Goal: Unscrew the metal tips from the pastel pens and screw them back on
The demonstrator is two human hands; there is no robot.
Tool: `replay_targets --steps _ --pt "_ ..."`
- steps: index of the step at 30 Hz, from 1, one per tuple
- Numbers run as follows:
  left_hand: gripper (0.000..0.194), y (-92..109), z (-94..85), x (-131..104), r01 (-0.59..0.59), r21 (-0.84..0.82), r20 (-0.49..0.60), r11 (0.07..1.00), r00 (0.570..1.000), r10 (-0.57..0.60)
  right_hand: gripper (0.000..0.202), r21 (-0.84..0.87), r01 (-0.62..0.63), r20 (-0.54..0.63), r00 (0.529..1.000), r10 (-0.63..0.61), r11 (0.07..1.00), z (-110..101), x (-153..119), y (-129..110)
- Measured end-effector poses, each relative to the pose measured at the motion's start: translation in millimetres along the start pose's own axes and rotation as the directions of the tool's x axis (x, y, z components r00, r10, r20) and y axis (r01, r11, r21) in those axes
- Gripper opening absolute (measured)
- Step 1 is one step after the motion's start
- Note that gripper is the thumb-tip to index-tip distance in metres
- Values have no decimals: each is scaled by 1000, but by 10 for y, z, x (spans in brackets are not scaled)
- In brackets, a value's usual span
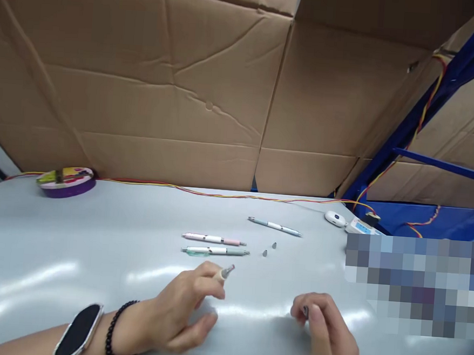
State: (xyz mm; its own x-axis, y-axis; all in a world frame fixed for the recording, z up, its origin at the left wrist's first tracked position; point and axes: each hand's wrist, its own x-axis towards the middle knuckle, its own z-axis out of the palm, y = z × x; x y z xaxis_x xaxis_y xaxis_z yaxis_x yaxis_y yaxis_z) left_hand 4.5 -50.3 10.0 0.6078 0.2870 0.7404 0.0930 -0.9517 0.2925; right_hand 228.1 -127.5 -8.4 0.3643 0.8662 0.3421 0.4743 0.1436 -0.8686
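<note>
My left hand is closed on a cream pen, whose metallic front end sticks out past the fingers; the rest is hidden behind them. Pinched between thumb and forefinger of my right hand is a small grey pen tip, mostly covered. Just beyond the left hand lie a pink-and-white pen and a green-and-white pen, side by side. Two loose grey pen tips rest to their right. Farther back is a blue-and-white pen, lying at a slant.
A round purple box stands at the back left. Red and yellow wires run along the table's rear edge before a cardboard wall. At right are a white device, a power strip and a blue frame.
</note>
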Motion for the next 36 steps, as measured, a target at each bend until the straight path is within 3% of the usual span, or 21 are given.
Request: replay_targets --steps 3,8,13,18,24,29,32,36 --pt "21 -6 -15 34 -26 62 73 998 997 22 28 -121 34 46 999 -28 992 -9 80 86" --pt "28 -140 -52 9 -146 265 248 953 965 79 18 -340 220 219 964 -151 914 -195 413 147" --pt "30 -336 -25 -59 -17 428 312 904 941 -130 20 -373 298 416 900 -129 878 -193 794 115" --pt "25 -396 7 -86 55 470 359 881 900 -248 20 -317 317 546 831 -101 894 -40 924 176" --pt "25 -379 5 -91 68 449 394 891 880 -266 31 -307 267 530 845 -69 914 -93 895 241" --pt "23 -372 -6 -86 57 403 412 913 880 -236 28 -379 233 392 917 -73 896 -191 1005 336" --pt "26 -332 -21 -78 80 396 375 915 895 -240 32 -457 240 298 949 -106 856 -191 1130 455" --pt "30 -167 -54 -23 217 284 258 934 921 -293 36 -536 291 292 945 -149 793 -116 1289 592"
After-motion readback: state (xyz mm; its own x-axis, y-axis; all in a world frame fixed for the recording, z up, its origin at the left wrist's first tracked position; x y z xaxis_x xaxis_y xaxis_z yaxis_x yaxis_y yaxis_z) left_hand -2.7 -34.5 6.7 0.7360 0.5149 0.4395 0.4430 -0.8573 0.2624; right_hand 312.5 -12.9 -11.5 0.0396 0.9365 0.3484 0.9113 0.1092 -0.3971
